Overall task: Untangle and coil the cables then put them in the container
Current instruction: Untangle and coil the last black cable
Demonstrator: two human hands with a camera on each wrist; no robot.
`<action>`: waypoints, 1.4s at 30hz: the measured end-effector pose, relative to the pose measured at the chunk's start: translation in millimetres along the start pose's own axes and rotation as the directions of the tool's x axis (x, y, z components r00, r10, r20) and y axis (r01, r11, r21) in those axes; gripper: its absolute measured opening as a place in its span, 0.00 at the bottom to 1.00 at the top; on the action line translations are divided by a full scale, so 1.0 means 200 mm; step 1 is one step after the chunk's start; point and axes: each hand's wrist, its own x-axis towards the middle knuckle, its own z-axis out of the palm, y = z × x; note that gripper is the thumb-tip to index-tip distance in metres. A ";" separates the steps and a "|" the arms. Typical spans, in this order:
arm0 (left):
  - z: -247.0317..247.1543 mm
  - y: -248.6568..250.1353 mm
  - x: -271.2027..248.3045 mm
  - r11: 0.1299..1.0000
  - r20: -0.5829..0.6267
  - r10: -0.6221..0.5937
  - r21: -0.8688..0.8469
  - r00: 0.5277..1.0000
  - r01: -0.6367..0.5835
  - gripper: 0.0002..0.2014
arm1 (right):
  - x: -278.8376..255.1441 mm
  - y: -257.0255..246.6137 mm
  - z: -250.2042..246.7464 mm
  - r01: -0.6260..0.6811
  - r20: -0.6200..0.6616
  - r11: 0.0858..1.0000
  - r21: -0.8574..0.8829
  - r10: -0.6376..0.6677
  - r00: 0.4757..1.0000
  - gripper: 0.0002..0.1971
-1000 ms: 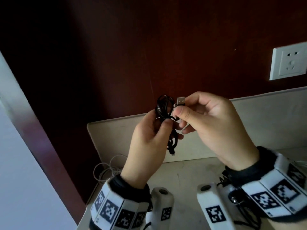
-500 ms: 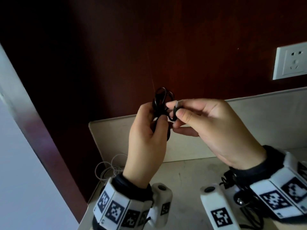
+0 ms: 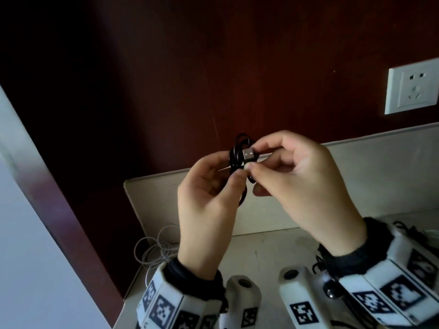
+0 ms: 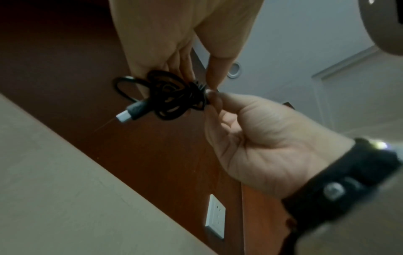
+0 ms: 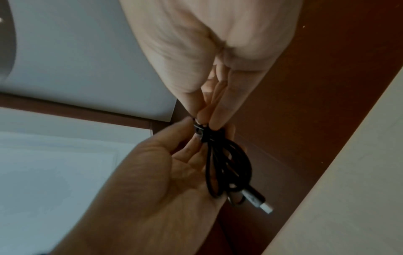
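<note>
Black thin rubber cable bundle [image 3: 238,160] sits raised above the tabletop [image 3: 261,252], my left hand [image 3: 204,205] pinching its waist so loops hold while my right hand [image 3: 306,184] pinches the silver USB plug [image 3: 248,155] to tuck it.

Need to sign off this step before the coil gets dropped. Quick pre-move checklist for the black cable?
1. Thin black cable coiled into a small bundle: ok.
2. Left hand pinches the bundle at its wrapped waist: ok.
3. Right hand holds the end with the silver USB plug: ok.
4. Tail tucked so the wrap holds: cannot tell.
5. Container in sight: not ok, none in any view.
6. Thin white cable on the pale countertop coiled: not ok, lies in loose loops.
</note>
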 end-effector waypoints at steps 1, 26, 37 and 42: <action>-0.01 0.00 0.00 0.999 -0.009 -0.035 -0.011 0.999 0.035 0.08 | 0.00 0.01 0.01 0.021 -0.012 0.999 -0.035 -0.021 1.000 0.08; 0.01 -0.11 0.01 0.832 -0.045 -0.456 -0.376 0.889 0.408 0.10 | 0.03 0.14 0.00 0.307 0.174 0.738 -0.601 -0.254 0.952 0.14; 0.02 -0.10 0.00 0.885 0.014 -0.389 -0.274 0.921 0.377 0.11 | 0.04 0.11 -0.01 0.240 0.058 0.754 -0.611 -0.260 0.964 0.08; 0.03 -0.10 0.00 0.913 -0.008 -0.356 -0.217 0.935 0.346 0.11 | 0.03 0.08 -0.03 0.280 0.132 0.743 -0.608 -0.253 0.958 0.08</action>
